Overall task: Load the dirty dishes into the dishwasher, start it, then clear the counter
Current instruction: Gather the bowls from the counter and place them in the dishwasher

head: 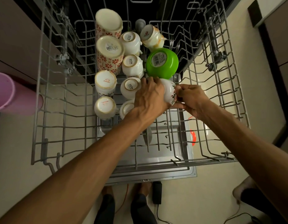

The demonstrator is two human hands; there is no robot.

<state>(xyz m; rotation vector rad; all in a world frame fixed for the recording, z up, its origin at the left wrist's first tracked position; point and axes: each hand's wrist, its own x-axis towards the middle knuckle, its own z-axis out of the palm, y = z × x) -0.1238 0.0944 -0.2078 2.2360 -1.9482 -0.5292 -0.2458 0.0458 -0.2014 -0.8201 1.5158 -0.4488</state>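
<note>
The upper dishwasher rack point(48, 101) is pulled out below me. A white bowl with a red flower print point(170, 91) lies tilted in its middle, just in front of an upturned green bowl point(162, 63). My left hand point(149, 96) grips the white bowl from the left side. My right hand point(190, 99) pinches its rim from the right. Left of the hands, several upturned white cups point(132, 66) and red-patterned mugs point(110, 57) stand in rows.
A pink plastic tumbler point(9, 92) pokes in at the left edge. The open dishwasher door point(156, 165) lies under the rack. The rack's right half and front rows hold nothing. A black adapter with cables point(157, 192) and my feet are on the floor.
</note>
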